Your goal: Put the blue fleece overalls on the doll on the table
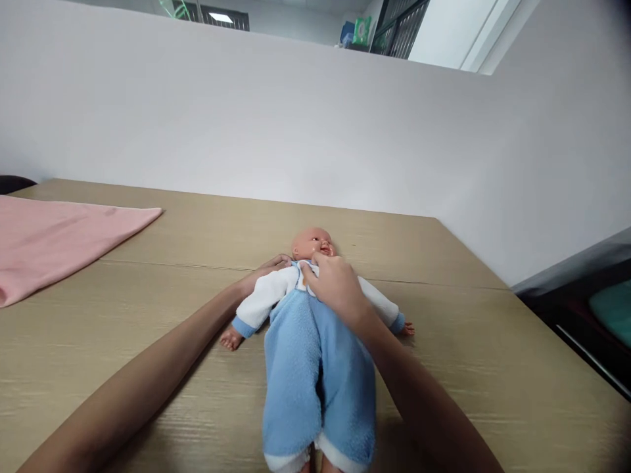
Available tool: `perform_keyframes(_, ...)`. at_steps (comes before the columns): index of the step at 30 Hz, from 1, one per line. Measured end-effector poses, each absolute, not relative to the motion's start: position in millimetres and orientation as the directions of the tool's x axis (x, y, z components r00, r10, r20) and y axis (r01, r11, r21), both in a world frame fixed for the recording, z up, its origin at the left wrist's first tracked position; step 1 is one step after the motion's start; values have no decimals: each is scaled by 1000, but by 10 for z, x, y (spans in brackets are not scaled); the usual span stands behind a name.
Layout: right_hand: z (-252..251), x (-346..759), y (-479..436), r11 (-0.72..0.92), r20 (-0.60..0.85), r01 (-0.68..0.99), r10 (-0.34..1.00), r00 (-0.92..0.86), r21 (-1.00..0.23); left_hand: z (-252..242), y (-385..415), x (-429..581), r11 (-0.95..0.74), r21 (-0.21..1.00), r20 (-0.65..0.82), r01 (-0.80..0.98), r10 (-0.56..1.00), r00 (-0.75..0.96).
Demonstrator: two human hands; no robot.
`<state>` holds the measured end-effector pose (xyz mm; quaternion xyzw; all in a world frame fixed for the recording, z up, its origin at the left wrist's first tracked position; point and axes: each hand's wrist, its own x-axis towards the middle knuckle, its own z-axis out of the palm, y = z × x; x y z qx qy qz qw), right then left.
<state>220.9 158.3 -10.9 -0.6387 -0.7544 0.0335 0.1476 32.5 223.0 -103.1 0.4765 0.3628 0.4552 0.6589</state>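
A baby doll (315, 244) lies on its back on the wooden table, its head away from me and its face turned to the right. It wears an outfit (296, 368) with light blue fleece trousers, white sleeves and blue cuffs. My right hand (336, 282) is over the doll's chest, thumb and fingers closed on the outfit near the collar. Beside the doll's neck and shoulder on the left is my left hand (277, 264), its fingers reaching toward the collar. The doll's sleeve covers part of that hand, and its fingertips are partly hidden.
A pink cloth (64, 240) lies on the left of the table (197, 230). Behind the table stands a white wall (276, 125) with an opening above it. Past the table's right edge is a dark object with a teal item (614, 309) on it.
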Motion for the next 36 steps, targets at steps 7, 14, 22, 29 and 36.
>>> perform_keyframes(7, -66, 2364, 1635, 225, 112, 929, 973, -200, -295, -711, 2142, 10, 109, 994, -82, -22, 852, 518)
perform_keyframes(14, -75, 2583, 1745, 197, 107, 900, 980, -168, -388, -449, 2163, -389, -111, 918, -163, 379, 768, 619)
perform_keyframes(22, -157, 2606, 1744, 209, 175, 898, 973, -151, -387, -585, 2258, -428, -216, 886, -82, 410, 797, 598)
perform_keyframes(29, -276, 3087, 1644, 192, -9, 752, 967, -255, -631, -613, 2267, -424, -257, 860, -61, 442, 807, 588)
perform_keyframes(36, -907, 4033, 1106, 331, 469, 834, 878, -100, -442, -563, 2212, -355, -292, 824, 26, 485, 875, 484)
